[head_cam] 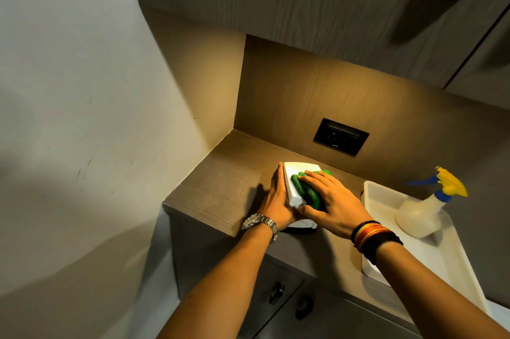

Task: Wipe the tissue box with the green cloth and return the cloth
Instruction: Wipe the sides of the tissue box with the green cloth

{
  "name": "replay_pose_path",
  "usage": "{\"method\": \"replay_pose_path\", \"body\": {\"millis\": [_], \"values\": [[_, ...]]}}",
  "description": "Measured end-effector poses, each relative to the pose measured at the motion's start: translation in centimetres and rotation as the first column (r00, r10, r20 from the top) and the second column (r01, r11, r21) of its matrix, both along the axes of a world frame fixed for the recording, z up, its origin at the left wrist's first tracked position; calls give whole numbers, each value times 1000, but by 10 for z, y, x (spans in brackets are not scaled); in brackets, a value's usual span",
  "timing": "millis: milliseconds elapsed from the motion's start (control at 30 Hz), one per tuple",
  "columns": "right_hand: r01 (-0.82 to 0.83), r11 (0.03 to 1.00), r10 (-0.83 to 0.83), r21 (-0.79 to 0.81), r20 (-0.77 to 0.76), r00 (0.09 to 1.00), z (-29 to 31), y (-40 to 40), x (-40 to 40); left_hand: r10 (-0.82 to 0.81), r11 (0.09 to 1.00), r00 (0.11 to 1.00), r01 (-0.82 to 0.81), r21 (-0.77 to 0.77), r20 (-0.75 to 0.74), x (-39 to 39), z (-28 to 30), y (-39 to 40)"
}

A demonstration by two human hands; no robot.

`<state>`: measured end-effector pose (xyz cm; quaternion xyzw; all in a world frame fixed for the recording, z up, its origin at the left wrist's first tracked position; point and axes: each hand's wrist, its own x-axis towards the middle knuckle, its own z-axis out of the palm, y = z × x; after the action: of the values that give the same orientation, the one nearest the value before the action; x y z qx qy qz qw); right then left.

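Leftmost, a pale wall (82, 90) borders the wood-grain countertop (218, 187); the left hand (277, 200), with a metal wristwatch (260, 224) on its wrist, lies flat and extended, fingers straight and together, its palm pressed against the left side of the white tissue box (294, 181), bracing rather than clasping it; the box rests on the countertop near the front edge; the green cloth (310, 191) lies bunched on the box's top, pinned beneath the right hand (329, 204), whose fingers are spread and slightly curled over the cloth, thumb reaching toward the box's near corner; red, orange and black bands (372, 236) circle the right wrist; both forearms extend forward from the lower frame; a dark wall socket (340, 136) sits behind; farthest right, a white tray (430, 264) holds a spray bottle (422, 211) with a yellow-and-blue trigger.
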<state>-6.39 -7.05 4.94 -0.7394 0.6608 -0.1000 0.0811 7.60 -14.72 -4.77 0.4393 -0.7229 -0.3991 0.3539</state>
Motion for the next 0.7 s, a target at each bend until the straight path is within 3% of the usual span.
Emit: {"method": "replay_pose_path", "body": {"millis": [100, 200, 500, 600, 700], "values": [[-45, 999, 45, 23, -22, 999, 1, -2, -6, 22, 999, 999, -20, 39, -39, -4, 1, 2], [-67, 997, 69, 41, -55, 996, 1, -6, -10, 55, 998, 998, -55, -18, -27, -8, -2, 5], [-78, 992, 83, 100, -55, 995, 8, -12, -13, 105, 992, 984, -93, 86, -141, -19, -6, 6], [-37, 996, 40, 75, -31, 999, 12, -22, -15, 85, 996, 994, -83, 42, -68, -21, -6, 0], [41, 997, -39, 63, -27, 999, 16, -43, -6, 98, 995, 991, -98, 10, -94, -17, -7, -3]]}}
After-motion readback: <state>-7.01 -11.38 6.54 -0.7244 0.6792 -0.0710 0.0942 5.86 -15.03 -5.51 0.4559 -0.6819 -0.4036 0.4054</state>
